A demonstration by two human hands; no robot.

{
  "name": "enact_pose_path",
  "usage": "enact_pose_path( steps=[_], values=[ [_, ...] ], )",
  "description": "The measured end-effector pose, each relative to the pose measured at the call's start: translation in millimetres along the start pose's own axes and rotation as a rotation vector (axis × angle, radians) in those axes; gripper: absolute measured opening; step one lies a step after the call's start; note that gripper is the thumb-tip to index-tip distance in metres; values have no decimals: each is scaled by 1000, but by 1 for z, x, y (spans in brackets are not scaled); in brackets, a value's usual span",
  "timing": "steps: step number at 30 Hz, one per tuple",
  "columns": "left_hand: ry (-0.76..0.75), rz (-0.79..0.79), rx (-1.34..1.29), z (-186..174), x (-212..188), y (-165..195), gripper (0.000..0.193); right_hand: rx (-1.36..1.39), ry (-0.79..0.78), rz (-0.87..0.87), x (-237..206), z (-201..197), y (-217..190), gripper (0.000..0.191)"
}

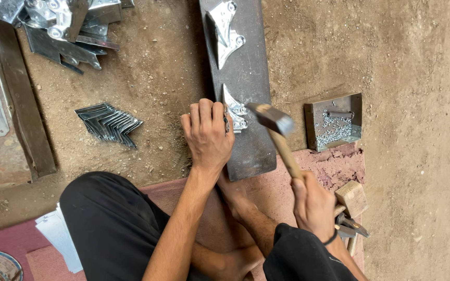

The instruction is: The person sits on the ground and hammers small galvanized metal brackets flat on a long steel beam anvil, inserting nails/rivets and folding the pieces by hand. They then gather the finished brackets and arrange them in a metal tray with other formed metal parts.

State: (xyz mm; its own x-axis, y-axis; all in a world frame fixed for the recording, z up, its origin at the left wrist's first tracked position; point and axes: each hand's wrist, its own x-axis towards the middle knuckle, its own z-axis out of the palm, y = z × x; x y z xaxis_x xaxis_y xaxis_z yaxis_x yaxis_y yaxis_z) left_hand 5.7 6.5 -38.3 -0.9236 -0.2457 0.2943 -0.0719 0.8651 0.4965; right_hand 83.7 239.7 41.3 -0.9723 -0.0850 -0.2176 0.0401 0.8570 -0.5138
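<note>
At frame centre, my left hand (208, 134) is pinning the thin, stiff, sharp-edged metal bracket (235, 112) flat by its edge; my right hand (313, 205) is gripping the heavy-headed hammer (282, 143) low on its handle.

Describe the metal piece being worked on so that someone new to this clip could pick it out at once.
Start at the long dark steel plate lying on the dirt floor. Two shiny pointed sheet-metal brackets rest on it; take the nearer bracket, beside the left hand. Unlike the farther bracket, it lies right under the wooden-handled hammer that the right hand holds.
</note>
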Motion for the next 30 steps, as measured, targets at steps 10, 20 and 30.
enact_pose_path(
  steps=[10,20,30],
  values=[
    [-19,12,7,-5,0,-1,20,-16,-45,50,2,9,4,35],
    [-6,28,-8,-10,17,13,30,621,242,-88,-5,16,11,28],
    [-127,7,-1,-10,17,12,37,24,138,-239,28,12,10,28]
  ],
)
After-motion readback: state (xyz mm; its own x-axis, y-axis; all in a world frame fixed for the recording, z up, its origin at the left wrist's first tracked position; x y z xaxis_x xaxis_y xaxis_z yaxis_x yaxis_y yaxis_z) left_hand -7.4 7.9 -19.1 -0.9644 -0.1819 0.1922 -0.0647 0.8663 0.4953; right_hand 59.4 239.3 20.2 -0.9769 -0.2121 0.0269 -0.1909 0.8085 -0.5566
